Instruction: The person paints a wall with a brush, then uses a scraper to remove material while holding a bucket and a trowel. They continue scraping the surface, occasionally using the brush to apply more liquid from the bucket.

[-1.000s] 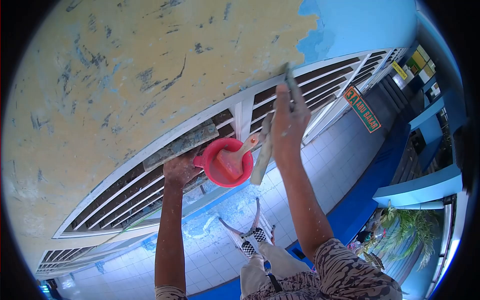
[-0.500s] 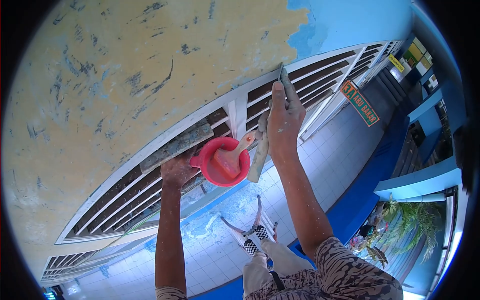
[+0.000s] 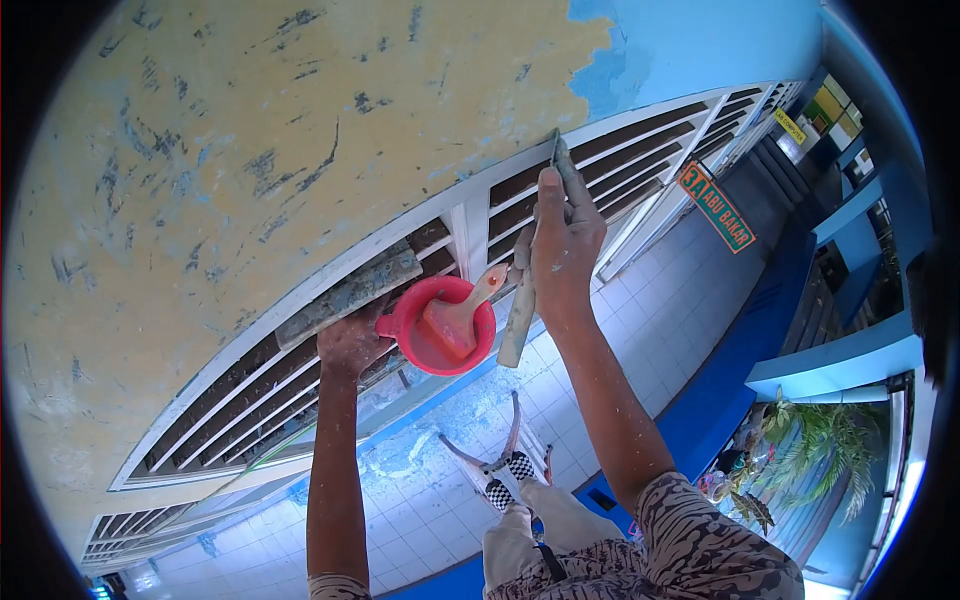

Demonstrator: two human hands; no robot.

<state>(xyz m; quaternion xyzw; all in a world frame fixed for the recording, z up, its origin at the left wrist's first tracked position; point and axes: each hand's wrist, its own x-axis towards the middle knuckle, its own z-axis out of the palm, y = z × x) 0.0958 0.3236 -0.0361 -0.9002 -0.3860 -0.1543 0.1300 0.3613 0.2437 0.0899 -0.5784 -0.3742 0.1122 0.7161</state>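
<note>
One head-worn fisheye camera looks forward and down over both forearms (image 3: 338,470), near the patchy wall (image 3: 220,120), tiled floor (image 3: 645,325) farther off

Before the yellow wall (image 3: 240,130) there is broad room for a hand to pass, and right of the right hand (image 3: 568,240) open air runs over the tiled floor (image 3: 640,335) toward the hanging sign (image 3: 717,205). Between that hand and the left hand (image 3: 350,345), the red dipper (image 3: 405,318) fills the middle, its brush handle (image 3: 487,284) leaning up to the grey tool (image 3: 517,328) with hardly a gap, while the mottled board (image 3: 352,294) and the window slats (image 3: 232,425) bar the way beyond the left hand
</note>
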